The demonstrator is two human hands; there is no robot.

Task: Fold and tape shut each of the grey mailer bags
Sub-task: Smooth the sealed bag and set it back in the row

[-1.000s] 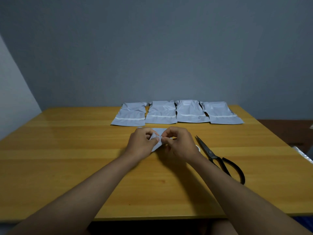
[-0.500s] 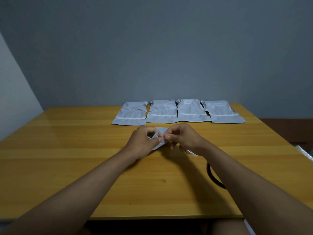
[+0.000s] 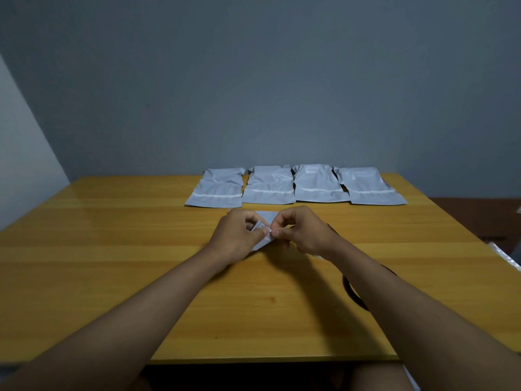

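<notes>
Scarcely shifted since before, left hand [image 3: 235, 238] and right hand [image 3: 306, 234] both pinching folded grey mailer bag [image 3: 263, 230] mid-table.

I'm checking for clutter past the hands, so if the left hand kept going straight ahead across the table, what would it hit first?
Most likely the row of grey mailer bags at the far edge. The left hand, pinching the folded bag, has bare table ahead, then that row, probably the second from the left. Depth is hard to judge.

Four pale grey mailer bags [image 3: 296, 186], each crossed by a white strip, lie on the yellow-brown wooden table [image 3: 112, 249] beneath a grey-blue wall [image 3: 253, 80]
</notes>
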